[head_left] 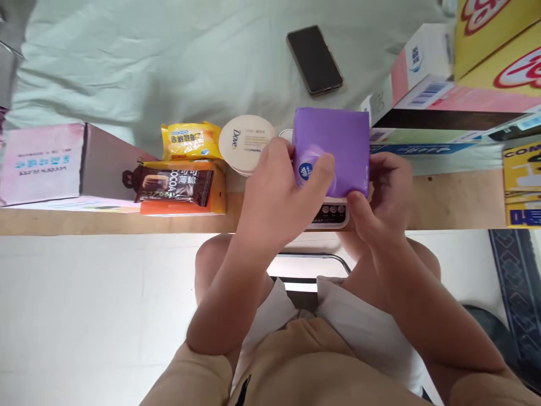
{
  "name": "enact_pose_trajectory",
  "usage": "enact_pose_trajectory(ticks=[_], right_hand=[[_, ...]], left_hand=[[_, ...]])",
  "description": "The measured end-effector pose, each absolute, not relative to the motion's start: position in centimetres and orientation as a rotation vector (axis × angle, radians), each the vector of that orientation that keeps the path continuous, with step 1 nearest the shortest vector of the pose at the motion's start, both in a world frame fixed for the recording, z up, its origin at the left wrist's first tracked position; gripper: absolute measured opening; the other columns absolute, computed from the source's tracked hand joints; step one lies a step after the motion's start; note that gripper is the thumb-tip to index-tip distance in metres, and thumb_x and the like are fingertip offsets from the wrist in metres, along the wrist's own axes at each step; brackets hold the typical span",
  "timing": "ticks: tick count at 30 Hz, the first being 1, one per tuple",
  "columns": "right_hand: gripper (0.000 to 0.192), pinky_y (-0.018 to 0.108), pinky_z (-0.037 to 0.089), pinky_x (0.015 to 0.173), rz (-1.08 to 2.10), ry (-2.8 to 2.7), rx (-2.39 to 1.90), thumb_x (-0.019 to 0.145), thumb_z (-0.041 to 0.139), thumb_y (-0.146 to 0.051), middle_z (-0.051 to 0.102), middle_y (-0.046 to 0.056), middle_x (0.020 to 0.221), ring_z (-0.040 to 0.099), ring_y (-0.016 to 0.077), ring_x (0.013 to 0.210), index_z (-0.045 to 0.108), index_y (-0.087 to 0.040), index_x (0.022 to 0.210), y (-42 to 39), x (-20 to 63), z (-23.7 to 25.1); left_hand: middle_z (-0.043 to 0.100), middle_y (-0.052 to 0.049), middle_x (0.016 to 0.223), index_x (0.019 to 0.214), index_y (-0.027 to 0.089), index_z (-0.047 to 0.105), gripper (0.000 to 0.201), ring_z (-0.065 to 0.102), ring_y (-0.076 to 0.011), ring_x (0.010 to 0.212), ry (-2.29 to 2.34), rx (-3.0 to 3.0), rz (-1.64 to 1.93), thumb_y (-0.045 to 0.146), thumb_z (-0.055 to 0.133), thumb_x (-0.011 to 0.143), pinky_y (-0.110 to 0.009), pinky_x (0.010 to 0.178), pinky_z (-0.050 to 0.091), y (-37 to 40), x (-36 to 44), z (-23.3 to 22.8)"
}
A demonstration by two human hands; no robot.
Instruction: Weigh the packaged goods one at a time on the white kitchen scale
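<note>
Both hands hold a purple box with a small round blue emblem, just over a white kitchen scale whose black button panel shows at the board's front edge. My left hand grips its left side, the thumb lying across its face. On the right side, my right hand has its thumb at the lower corner and its fingers curled behind. Whether the box touches the scale is hidden. Beside my left hand lies a round white Dove tub.
Left of the tub are a yellow soap packet, a brown cocoa packet on an orange pack, and a pink-and-grey box. A phone lies on the green cloth. Stacked boxes and a yellow pack stand right.
</note>
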State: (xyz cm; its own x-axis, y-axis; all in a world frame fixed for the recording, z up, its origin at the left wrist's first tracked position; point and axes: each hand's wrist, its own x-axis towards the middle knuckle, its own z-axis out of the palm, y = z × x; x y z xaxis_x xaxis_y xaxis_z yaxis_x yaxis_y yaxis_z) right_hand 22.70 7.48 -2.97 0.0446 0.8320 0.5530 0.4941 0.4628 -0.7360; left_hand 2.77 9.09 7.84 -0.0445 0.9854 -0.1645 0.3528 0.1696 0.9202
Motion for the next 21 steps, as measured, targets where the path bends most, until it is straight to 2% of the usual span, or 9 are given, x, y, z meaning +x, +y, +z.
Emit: enact_pose_trajectory(ticks=[3,5,9,11,15,21], right_hand=[[0.056,0.042,0.059,0.090,0.383,-1.574,-1.147,0.095,0.078,-0.059,0.066,0.006,0.119,0.067,0.0217,0.103,0.066,-0.028,0.140,7.8,23.7,-4.3],[0.059,0.043,0.059,0.090,0.386,-1.513,-1.090,0.093,0.077,-0.067,0.067,0.006,0.118,0.069,0.0229,0.104,0.069,-0.029,0.139,7.9,24.1,-4.8],[0.057,0.043,0.059,0.084,0.329,-1.345,-1.035,0.103,0.048,-0.078,0.061,0.005,0.107,0.066,0.0221,0.094,0.067,-0.034,0.133,8.6,24.5,-5.1],[0.056,0.041,0.057,0.078,0.316,-1.251,-1.051,0.103,0.043,-0.077,0.058,0.004,0.100,0.064,0.0214,0.088,0.068,-0.032,0.125,9.0,24.6,-5.0],[0.055,0.038,0.052,0.070,0.341,-1.180,-1.081,0.100,0.048,-0.077,0.057,0.004,0.094,0.064,0.0207,0.084,0.070,-0.029,0.115,8.9,24.4,-4.7],[0.049,0.039,0.059,0.078,0.429,-1.318,-1.087,0.105,0.048,-0.072,0.063,0.005,0.105,0.069,0.0204,0.094,0.069,-0.034,0.127,7.8,24.1,-4.8]], left_hand=[[0.076,-0.007,0.106,0.098,0.025,0.061,0.026,0.071,-0.0266,0.102,1.544,1.390,0.815,0.042,0.079,0.096,-0.045,0.090,0.054,9.7,2.1,6.9],[0.075,-0.004,0.094,0.094,0.025,0.065,0.019,0.070,-0.0233,0.091,1.488,1.398,0.933,0.039,0.078,0.097,-0.042,0.083,0.053,10.0,1.4,6.8],[0.068,0.000,0.082,0.085,0.026,0.066,0.020,0.061,-0.0176,0.080,1.345,1.336,1.356,0.034,0.076,0.100,-0.037,0.079,0.051,10.7,0.0,6.8],[0.066,0.000,0.084,0.084,0.025,0.065,0.024,0.060,-0.0163,0.082,1.279,1.283,1.422,0.036,0.082,0.097,-0.035,0.080,0.050,10.9,-0.3,6.6],[0.067,0.000,0.086,0.084,0.023,0.066,0.030,0.061,-0.0158,0.086,1.276,1.313,1.368,0.041,0.086,0.096,-0.033,0.083,0.052,11.0,-0.2,5.8],[0.071,-0.001,0.089,0.086,0.027,0.069,0.014,0.069,-0.0168,0.087,1.291,1.388,1.206,0.030,0.078,0.097,-0.034,0.079,0.058,10.9,0.4,6.0]])
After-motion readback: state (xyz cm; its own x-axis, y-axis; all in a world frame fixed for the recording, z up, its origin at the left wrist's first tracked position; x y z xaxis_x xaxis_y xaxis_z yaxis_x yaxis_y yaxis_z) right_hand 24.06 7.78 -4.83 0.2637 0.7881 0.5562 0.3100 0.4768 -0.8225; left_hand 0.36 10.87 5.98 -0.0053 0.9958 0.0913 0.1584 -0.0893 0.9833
